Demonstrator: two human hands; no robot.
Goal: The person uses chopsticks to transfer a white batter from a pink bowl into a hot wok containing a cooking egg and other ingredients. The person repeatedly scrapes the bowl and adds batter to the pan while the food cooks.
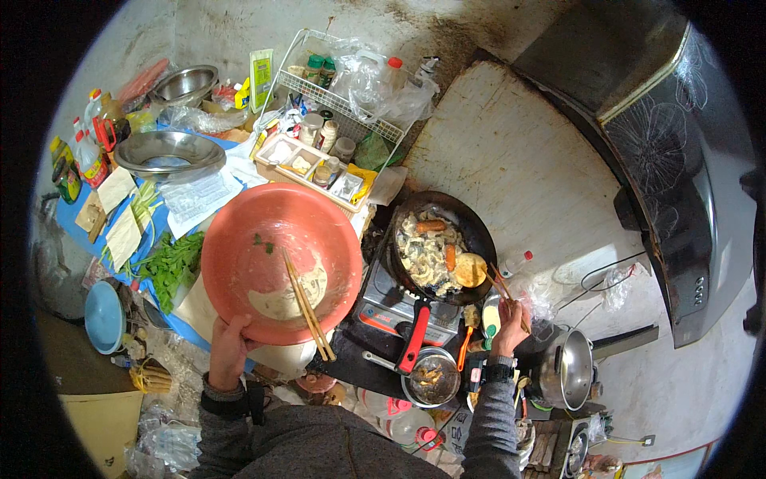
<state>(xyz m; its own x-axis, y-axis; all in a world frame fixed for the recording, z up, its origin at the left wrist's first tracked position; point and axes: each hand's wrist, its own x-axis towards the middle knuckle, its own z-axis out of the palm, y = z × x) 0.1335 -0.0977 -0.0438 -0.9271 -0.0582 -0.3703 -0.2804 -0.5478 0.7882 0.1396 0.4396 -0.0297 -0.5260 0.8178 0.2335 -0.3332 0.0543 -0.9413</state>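
Note:
My left hand (pixel 230 347) grips the near rim of a large salmon-red basin (pixel 227 247), tilted toward me. Pale wet batter (pixel 271 302) and a few green leaf bits (pixel 262 243) cling inside it, and a pair of wooden chopsticks (pixel 305 307) leans across its near rim. My right hand (pixel 509 323) is closed on another pair of chopsticks (pixel 499 281), whose tips reach the right edge of a black frying pan (pixel 463 214). In the pan lie pale, lumpy food pieces (pixel 423 255), two sausage-like pieces (pixel 432 227) and a round golden cake (pixel 471 271) beside the tips.
The frying pan, with a red handle (pixel 414 339), sits on a portable gas stove (pixel 399 307). A small saucepan (pixel 431 375) stands nearer me, a steel pot (pixel 570 369) to the right. Leafy greens (pixel 171 267), a metal bowl (pixel 169 152) and a wire rack (pixel 343 96) are left and behind.

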